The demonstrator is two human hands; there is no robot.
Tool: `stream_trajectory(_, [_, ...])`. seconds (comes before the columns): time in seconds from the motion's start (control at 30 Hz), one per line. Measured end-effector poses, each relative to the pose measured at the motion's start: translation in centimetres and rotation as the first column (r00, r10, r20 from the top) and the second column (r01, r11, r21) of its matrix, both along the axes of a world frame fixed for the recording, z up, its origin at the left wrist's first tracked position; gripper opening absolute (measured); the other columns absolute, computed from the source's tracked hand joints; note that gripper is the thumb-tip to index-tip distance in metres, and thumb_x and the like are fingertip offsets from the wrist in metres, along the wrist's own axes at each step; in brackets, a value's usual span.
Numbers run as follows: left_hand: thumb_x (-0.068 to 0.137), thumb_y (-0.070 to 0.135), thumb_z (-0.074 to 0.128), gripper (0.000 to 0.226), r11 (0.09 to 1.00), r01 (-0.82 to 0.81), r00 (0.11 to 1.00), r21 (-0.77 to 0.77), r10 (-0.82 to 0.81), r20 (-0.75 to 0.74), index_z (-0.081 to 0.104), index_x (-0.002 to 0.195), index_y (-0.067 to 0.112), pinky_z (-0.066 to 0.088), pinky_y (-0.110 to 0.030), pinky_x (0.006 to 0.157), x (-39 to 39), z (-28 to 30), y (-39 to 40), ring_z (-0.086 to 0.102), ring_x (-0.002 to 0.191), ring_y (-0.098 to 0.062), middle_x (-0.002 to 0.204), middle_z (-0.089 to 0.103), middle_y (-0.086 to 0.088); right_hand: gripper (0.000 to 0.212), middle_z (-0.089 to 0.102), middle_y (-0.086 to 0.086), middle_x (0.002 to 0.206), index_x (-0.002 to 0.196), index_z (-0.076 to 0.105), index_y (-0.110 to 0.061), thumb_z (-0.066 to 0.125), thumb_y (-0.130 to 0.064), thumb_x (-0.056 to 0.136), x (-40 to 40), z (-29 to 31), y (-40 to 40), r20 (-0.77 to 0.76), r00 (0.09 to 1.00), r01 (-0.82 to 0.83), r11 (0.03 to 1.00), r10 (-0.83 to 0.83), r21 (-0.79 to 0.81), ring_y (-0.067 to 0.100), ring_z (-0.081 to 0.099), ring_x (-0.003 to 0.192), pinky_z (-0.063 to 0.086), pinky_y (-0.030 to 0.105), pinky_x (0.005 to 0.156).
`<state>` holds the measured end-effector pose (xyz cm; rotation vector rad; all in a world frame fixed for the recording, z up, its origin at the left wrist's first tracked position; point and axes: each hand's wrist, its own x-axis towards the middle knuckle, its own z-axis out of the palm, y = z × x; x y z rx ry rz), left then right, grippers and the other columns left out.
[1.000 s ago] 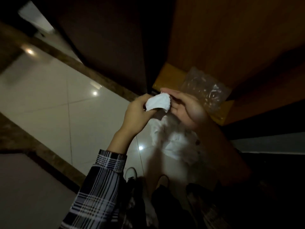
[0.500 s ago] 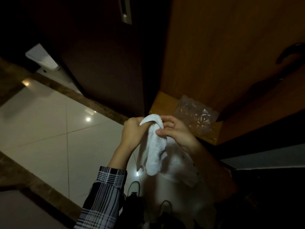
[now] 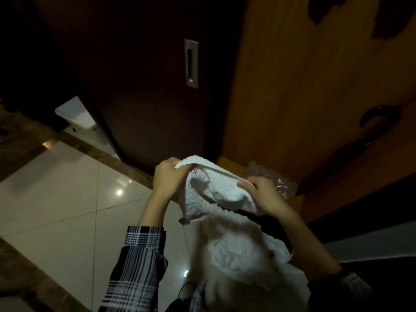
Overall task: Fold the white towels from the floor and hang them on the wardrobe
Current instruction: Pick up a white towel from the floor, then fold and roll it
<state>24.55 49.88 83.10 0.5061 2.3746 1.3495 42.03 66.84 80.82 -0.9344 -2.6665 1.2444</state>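
A small white towel [image 3: 211, 190] is stretched between both hands at chest height. My left hand [image 3: 167, 176] grips its left top corner. The opposite edge is pinched by my right hand [image 3: 262, 195]. The towel sags in the middle and one corner hangs down. A heap of more white towels [image 3: 238, 251] lies on the floor below my arms. The wardrobe [image 3: 304, 93], in orange-brown wood, rises ahead on the right, its dark door [image 3: 146, 86] with a recessed metal handle [image 3: 191, 63] on the left.
A crumpled clear plastic bag [image 3: 282, 184] lies on the wardrobe's low ledge behind my right hand. Glossy white floor tiles [image 3: 67, 199] with a brown border spread to the left. A white lidded bin [image 3: 78, 119] stands by the dark door. A shoe [image 3: 186, 290] shows at the bottom.
The towel was bunched small between my hands, then hung down; now it is pulled wider between them. The view has tilted up, showing more of the wardrobe.
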Motion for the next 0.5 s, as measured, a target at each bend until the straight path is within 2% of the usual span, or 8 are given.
stream_trajectory(0.07, [0.089,0.029,0.062,0.034,0.999,-0.001,1.000,0.040,0.001,-0.001,0.068,0.081,-0.004,0.038,-0.026,0.057,-0.4,0.3,-0.5,0.054,0.067,-0.016,0.076,0.067,-0.017,0.045,0.037,0.001,0.056,0.061,0.046,-0.014,0.056,-0.045,0.091,0.0,1.1,0.3,-0.040,0.999,0.030,0.994,-0.026,0.103,0.012,0.032,0.050,0.022,0.021,0.047])
stream_trajectory(0.17, [0.090,0.020,0.058,0.025,0.996,0.041,0.998,0.077,-0.037,-0.051,0.066,0.081,-0.002,0.033,-0.020,0.053,-0.8,0.6,-1.2,0.050,0.067,-0.014,0.079,0.065,-0.021,0.041,0.047,-0.001,0.058,0.065,0.048,-0.021,0.061,-0.054,0.085,0.4,2.3,0.9,0.086,0.996,-0.009,0.960,-0.015,0.278,0.015,0.044,0.054,0.023,0.028,0.049])
stream_trajectory(0.23, [0.090,0.014,0.059,0.014,0.991,0.066,0.996,0.117,-0.059,-0.064,0.067,0.081,0.008,0.039,-0.021,0.060,-1.0,0.5,-1.6,0.057,0.074,-0.013,0.079,0.067,-0.008,0.031,0.053,-0.003,0.066,0.076,0.053,-0.022,0.060,-0.049,0.088,1.1,2.2,1.1,0.230,0.973,-0.109,0.934,0.029,0.340,0.017,0.052,0.063,0.026,0.027,0.050])
stream_trajectory(0.3, [0.091,0.014,0.060,0.012,0.980,0.071,0.996,0.186,-0.060,-0.064,0.070,0.084,0.019,0.044,-0.021,0.069,-1.0,0.7,-2.1,0.061,0.081,-0.008,0.084,0.069,0.004,0.025,0.057,-0.003,0.072,0.086,0.056,-0.020,0.057,-0.044,0.092,1.9,1.8,1.0,0.278,0.960,-0.135,0.935,0.042,0.326,0.018,0.056,0.069,0.032,0.028,0.053])
stream_trajectory(0.43, [0.089,0.024,0.064,0.016,0.981,0.031,0.999,0.193,-0.023,-0.042,0.070,0.076,0.018,0.042,-0.024,0.064,-0.2,1.0,-2.8,0.057,0.067,-0.005,0.075,0.069,-0.002,0.021,0.060,0.003,0.075,0.080,0.055,-0.021,0.055,-0.037,0.094,2.9,2.5,0.2,0.090,0.996,-0.004,0.976,-0.016,0.219,0.024,0.058,0.072,0.034,0.030,0.056])
stream_trajectory(0.5, [0.089,0.030,0.064,0.023,0.984,-0.011,1.000,0.179,0.012,-0.005,0.070,0.077,0.010,0.041,-0.027,0.061,0.2,0.8,-3.0,0.055,0.064,-0.010,0.076,0.068,-0.013,0.010,0.066,0.007,0.086,0.095,0.060,-0.021,0.059,-0.032,0.093,2.8,3.6,-0.7,-0.016,0.999,0.049,0.984,-0.047,0.174,0.025,0.061,0.078,0.043,0.031,0.063])
